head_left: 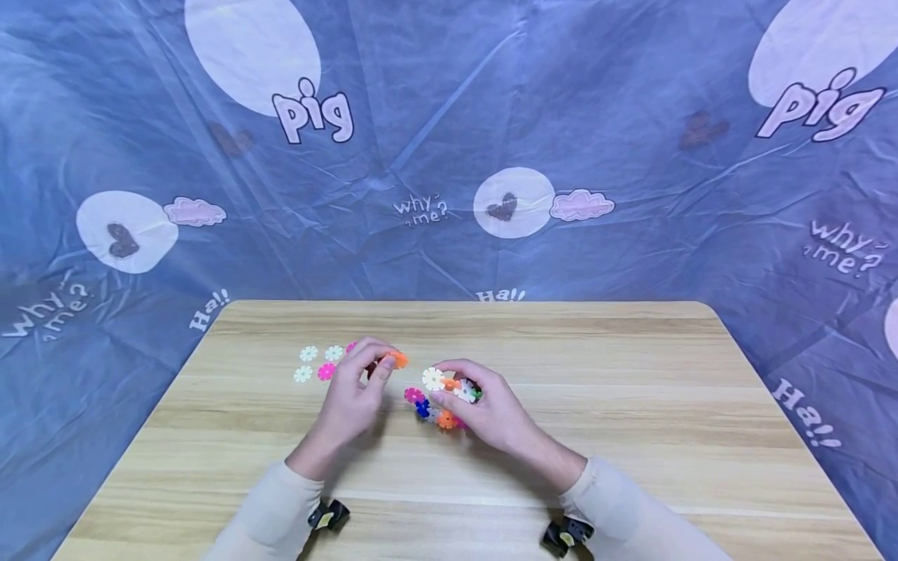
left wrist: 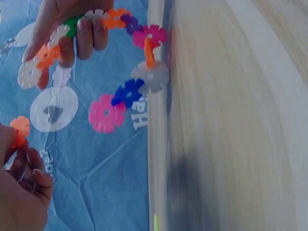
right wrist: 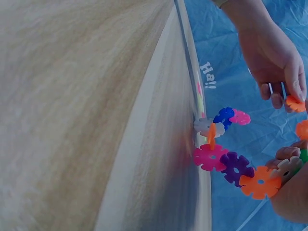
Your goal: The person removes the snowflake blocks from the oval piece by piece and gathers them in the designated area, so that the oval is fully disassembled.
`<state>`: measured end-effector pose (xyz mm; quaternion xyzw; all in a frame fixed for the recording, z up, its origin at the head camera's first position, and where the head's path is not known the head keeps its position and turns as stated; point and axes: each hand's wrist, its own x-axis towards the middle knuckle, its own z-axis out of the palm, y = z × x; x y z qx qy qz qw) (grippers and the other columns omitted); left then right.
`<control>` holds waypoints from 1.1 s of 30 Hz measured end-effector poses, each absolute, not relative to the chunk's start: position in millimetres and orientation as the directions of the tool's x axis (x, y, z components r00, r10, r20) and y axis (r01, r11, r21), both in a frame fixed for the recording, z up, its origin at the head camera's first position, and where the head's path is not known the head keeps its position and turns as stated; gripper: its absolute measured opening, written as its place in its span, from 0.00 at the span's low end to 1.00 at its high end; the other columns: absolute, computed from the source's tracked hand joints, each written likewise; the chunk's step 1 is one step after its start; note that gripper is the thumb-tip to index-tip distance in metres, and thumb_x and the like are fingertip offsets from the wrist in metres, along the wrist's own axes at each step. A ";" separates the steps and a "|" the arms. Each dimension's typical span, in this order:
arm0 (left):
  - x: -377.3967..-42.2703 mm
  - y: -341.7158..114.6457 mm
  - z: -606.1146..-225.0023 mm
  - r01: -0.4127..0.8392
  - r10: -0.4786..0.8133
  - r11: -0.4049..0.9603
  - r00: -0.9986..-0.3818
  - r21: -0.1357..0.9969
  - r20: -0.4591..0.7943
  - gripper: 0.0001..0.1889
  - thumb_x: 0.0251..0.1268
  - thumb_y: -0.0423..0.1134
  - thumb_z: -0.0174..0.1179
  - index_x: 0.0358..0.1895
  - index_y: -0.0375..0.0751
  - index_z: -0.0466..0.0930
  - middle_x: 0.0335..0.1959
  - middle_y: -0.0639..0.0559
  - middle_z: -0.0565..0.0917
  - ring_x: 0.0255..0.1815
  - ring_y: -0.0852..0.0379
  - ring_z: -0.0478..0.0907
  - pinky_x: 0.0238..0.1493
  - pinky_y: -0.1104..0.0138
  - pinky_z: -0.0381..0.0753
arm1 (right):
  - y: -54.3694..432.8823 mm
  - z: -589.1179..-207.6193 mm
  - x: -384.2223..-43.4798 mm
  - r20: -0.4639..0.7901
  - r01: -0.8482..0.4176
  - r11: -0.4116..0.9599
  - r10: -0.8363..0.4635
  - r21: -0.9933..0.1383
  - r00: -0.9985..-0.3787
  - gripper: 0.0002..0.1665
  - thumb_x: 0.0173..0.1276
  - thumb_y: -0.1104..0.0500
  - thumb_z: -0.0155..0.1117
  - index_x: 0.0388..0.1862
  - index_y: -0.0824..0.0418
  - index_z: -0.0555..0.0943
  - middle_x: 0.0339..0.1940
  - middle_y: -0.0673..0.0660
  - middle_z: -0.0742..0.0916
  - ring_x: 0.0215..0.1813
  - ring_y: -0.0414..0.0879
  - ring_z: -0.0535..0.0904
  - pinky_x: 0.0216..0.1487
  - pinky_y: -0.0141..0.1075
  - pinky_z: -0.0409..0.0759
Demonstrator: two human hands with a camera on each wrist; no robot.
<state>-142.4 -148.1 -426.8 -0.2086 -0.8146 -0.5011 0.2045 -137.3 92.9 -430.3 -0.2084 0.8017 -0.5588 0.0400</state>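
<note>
My left hand (head_left: 348,397) pinches a single orange snowflake disc (head_left: 399,359) between thumb and fingers, above the table. My right hand (head_left: 491,405) holds one end of a curved chain of interlocked snowflake discs, its thumb by a white end disc (head_left: 433,379). In the left wrist view the chain loops down from the fingers through a purple disc (left wrist: 130,24), a translucent disc (left wrist: 153,77) and a blue disc (left wrist: 127,94) to a pink disc (left wrist: 107,113) at its free end. The held orange disc (left wrist: 20,126) is apart from the chain.
Left of the left hand, several loose discs lie flat on the wooden table (head_left: 631,374), among them a white disc (head_left: 308,354) and a pink disc (head_left: 326,372). The hand partly covers this group. A blue printed cloth (head_left: 435,93) hangs behind the table.
</note>
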 end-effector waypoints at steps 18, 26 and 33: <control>-153.0 -181.0 -424.5 0.201 -0.024 0.584 -0.964 0.786 0.264 0.08 0.77 0.31 0.65 0.52 0.36 0.88 0.39 0.43 0.90 0.40 0.56 0.81 0.38 0.70 0.80 | 92.7 -430.5 -136.4 0.147 -0.264 0.277 -0.381 -0.924 -0.913 0.23 0.74 0.54 0.75 0.66 0.53 0.85 0.54 0.57 0.89 0.48 0.43 0.83 0.50 0.32 0.84; -165.3 -193.9 -430.8 0.137 -0.031 0.648 -0.978 0.750 0.205 0.07 0.73 0.29 0.67 0.50 0.32 0.89 0.42 0.40 0.92 0.44 0.50 0.84 0.42 0.71 0.78 | 92.6 -430.7 -136.7 0.147 -0.269 0.278 -0.390 -0.922 -0.909 0.23 0.75 0.53 0.74 0.66 0.53 0.85 0.55 0.57 0.89 0.47 0.43 0.83 0.48 0.31 0.84; -174.4 -196.8 -433.5 0.056 -0.053 0.666 -0.991 0.744 0.121 0.05 0.73 0.30 0.69 0.46 0.33 0.89 0.41 0.40 0.91 0.45 0.45 0.85 0.39 0.70 0.77 | 92.4 -431.2 -137.1 0.148 -0.271 0.278 -0.394 -0.921 -0.907 0.23 0.75 0.52 0.75 0.65 0.54 0.85 0.52 0.58 0.89 0.45 0.43 0.82 0.45 0.31 0.84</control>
